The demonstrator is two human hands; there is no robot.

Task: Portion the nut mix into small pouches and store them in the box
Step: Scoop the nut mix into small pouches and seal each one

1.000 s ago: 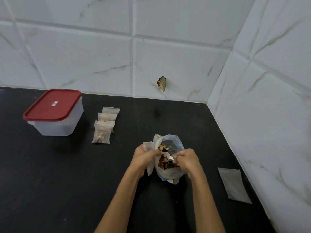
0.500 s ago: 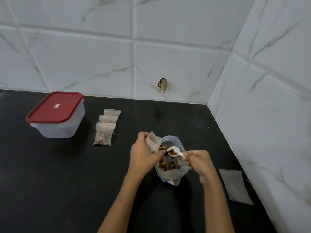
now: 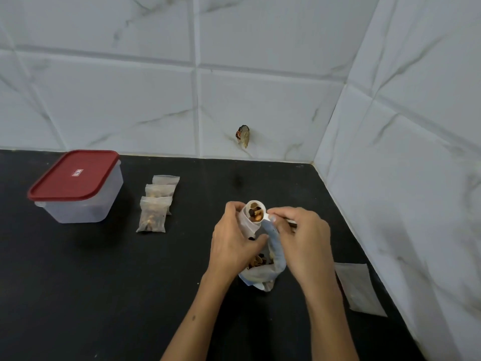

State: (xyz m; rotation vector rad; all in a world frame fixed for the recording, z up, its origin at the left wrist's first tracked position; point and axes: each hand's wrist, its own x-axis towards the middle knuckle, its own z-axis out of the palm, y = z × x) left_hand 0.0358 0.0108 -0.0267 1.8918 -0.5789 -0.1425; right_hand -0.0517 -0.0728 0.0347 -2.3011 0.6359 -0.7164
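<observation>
My left hand [image 3: 233, 242] grips a small clear pouch [image 3: 247, 221] with its mouth up, above the big bag of nut mix [image 3: 263, 272] on the black counter. My right hand [image 3: 303, 238] pinches the handle of a white spoon [image 3: 256, 212], whose bowl, loaded with nuts, sits at the pouch mouth. Three filled pouches [image 3: 156, 204] lie in an overlapping row to the left. The clear box with a red lid [image 3: 75, 186] stands shut at far left.
An empty flat pouch [image 3: 359, 287] lies on the counter by the right wall. White tiled walls meet in a corner behind and to the right. A small object [image 3: 243, 136] sticks out of the back wall.
The spoon came up out of the nut bag loaded and moved left to the pouch mouth. My left hand lifted the pouch upright to meet it.
</observation>
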